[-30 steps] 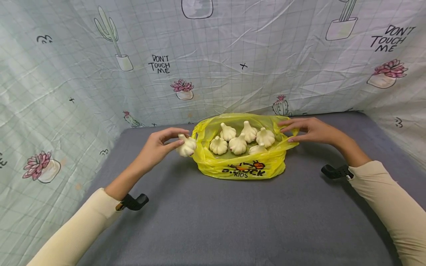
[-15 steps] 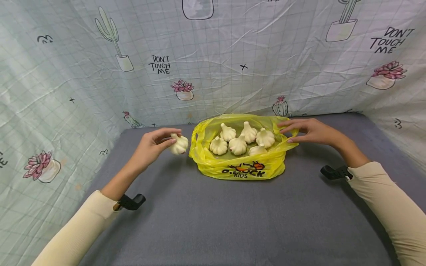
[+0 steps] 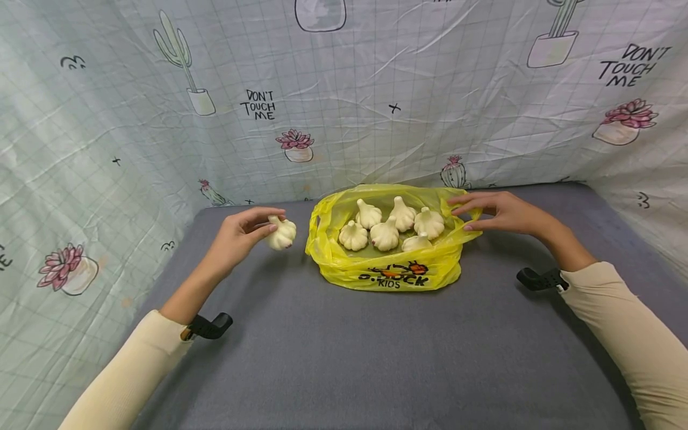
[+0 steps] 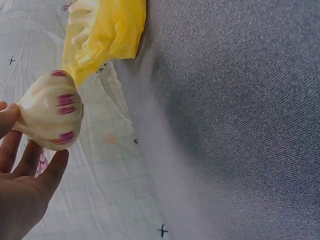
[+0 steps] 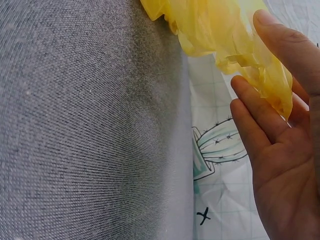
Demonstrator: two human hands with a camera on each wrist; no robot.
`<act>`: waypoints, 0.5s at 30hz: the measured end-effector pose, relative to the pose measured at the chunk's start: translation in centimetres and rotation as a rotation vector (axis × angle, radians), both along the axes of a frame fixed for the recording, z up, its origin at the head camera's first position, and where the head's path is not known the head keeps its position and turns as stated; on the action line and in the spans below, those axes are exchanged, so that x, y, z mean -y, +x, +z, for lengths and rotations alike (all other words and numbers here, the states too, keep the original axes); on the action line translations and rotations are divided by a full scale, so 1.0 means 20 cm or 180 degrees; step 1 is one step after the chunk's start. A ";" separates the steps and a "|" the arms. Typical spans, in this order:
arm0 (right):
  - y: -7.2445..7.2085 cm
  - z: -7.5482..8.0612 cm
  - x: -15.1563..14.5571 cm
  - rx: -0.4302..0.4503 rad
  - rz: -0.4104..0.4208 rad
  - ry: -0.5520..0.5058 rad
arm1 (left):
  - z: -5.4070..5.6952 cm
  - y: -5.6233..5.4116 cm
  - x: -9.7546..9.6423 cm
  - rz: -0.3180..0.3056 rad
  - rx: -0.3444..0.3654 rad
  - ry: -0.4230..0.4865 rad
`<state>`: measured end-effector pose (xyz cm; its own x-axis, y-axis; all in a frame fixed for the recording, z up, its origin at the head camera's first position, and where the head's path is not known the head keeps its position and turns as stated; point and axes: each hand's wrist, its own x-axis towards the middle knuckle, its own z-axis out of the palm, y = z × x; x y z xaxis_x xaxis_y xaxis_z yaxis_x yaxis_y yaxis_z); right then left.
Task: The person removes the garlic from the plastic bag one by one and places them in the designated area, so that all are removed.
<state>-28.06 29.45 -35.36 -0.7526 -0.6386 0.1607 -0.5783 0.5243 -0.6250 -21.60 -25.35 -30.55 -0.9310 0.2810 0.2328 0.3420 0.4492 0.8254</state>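
Observation:
My left hand (image 3: pixel 239 236) pinches a garlic bulb (image 3: pixel 282 234) by its stem, above the table and a little left of the bag. In the left wrist view the bulb (image 4: pixel 52 110) looks smooth and cream-white with painted-looking purple streaks. A yellow plastic bag (image 3: pixel 344 272) lies with its mouth spread open. Inside it sit several similar garlic bulbs (image 3: pixel 384 235). At the bag's right side, my right hand (image 3: pixel 507 212) holds the edge by the handle. The right wrist view has the yellow plastic (image 5: pixel 235 45) between the thumb and fingers.
A grey cloth-covered table (image 3: pixel 365 352) lies beneath everything. Behind it and at both sides hangs a pale curtain (image 3: pixel 344 143) printed with cacti and lettering. Black wrist mounts (image 3: pixel 212 326) stick out from both sleeves.
The left hand has moved left with the garlic bulb, from against the bag's left edge to a short gap away. The right hand and the bulbs in the bag stay put.

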 end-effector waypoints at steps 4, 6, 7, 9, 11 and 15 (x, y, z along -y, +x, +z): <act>0.00 0.00 0.00 -0.0018 -0.0020 0.0043 | 0.00 0.00 0.01 0.0015 -0.0018 0.0029; 0.00 0.01 0.00 -0.0026 -0.0038 0.0070 | 0.00 -0.01 0.01 0.0019 -0.0039 0.0053; 0.00 0.01 0.00 -0.0027 -0.0044 0.0080 | 0.00 -0.01 0.02 0.0028 -0.0052 0.0065; 0.00 0.01 0.01 -0.0042 -0.0031 0.0099 | 0.00 -0.01 0.02 0.0059 -0.0053 0.0091; 0.00 0.02 0.01 -0.0077 -0.0020 0.0147 | 0.00 -0.01 0.03 0.0073 -0.0054 0.0079; 0.00 0.03 0.02 -0.0188 0.0036 0.0230 | 0.00 -0.01 0.04 0.0116 -0.0050 0.0056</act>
